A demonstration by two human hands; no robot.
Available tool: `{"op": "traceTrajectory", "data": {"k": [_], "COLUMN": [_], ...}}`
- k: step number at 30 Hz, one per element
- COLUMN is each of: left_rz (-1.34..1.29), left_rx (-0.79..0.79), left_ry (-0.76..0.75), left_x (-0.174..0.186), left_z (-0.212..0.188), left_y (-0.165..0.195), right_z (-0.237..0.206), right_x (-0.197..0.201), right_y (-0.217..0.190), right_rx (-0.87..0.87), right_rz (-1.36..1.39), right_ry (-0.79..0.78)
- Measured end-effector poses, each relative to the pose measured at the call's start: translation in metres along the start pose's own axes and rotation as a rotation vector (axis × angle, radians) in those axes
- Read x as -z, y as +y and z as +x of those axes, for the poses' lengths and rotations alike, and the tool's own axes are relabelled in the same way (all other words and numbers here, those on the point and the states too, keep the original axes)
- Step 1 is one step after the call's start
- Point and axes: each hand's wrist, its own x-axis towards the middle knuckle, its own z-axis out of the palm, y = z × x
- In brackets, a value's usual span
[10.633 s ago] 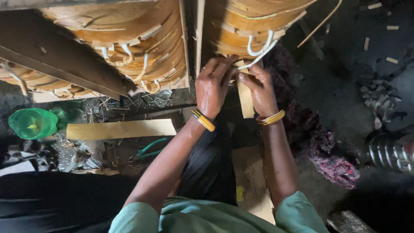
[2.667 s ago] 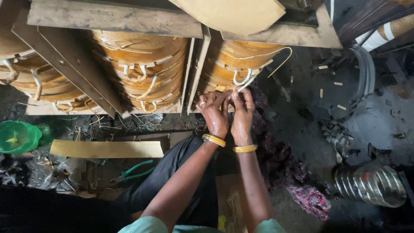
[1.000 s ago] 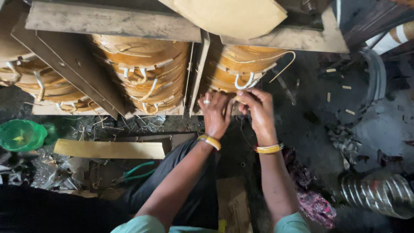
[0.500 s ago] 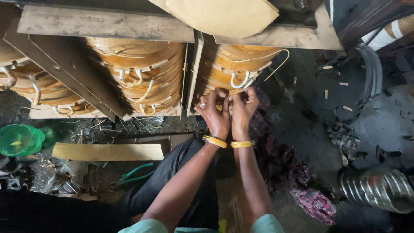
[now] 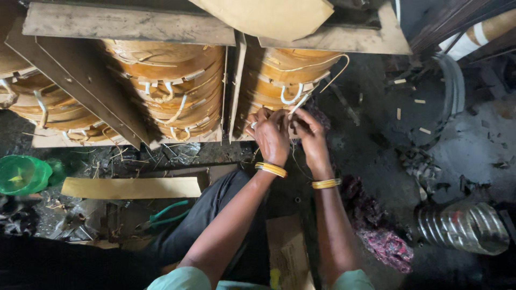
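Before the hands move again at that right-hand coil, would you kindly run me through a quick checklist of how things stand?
1. Left hand on the right-hand coil, at its lower edge: ok.
2. Right hand pinching the pale strip: ok.
3. Strip's far end secured: cannot tell, the fingers hide it.
4. White tie loop in place on the coil above the hands: ok.
5. Wooden divider upright between the two coils: ok.
6. Floor around the work free of clutter: not ok, scraps and a ribbed metal duct lie nearby.
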Motion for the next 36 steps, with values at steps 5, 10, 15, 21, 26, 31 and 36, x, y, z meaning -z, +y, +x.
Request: {"op": "traceTrajectory", "data": {"k": [5, 10, 15, 21, 26, 31, 36], "left_rz": [0.055, 0.041, -0.188, -0.270, -0.227, -0.327, -0.344], "left_rx": [-0.090, -0.292, -0.219, -0.340, -0.195, -0.024, 0.150], "left_ry": [0.038, 0.111, -0.044, -0.032, -0.021, 0.020, 0.006], "left_x": [0.000, -0.005, -0.014, -0.004, -0.004, -0.008, -0.009], "left_z": [-0.001, 0.001, 0.006, -0.002, 0.008, 0.015, 0.006], "left_y": [0.002, -0.014, -0.038, -0.046, -0.036, -0.024, -0.018], "right_z": [0.006, 0.005, 0.003, 0.029, 0.024, 0.010, 0.024], "right_x": [0.005, 0.018, 0.012, -0.013, -0.016, -0.019, -0.038], "right_y": [-0.014, -0.039, -0.065, -0.069, -0.047, -0.019, 0.007], "right_rx": [0.236, 0.201, -0.111, -0.141, -0.157, 0.071, 0.069], "right_rz": [-0.711, -0.639, -0.550, -0.446, -0.127, 0.161, 0.222], "right_ry": [0.017, -0.070, -0.114, 0.016, 0.110, 0.235, 0.306]}}
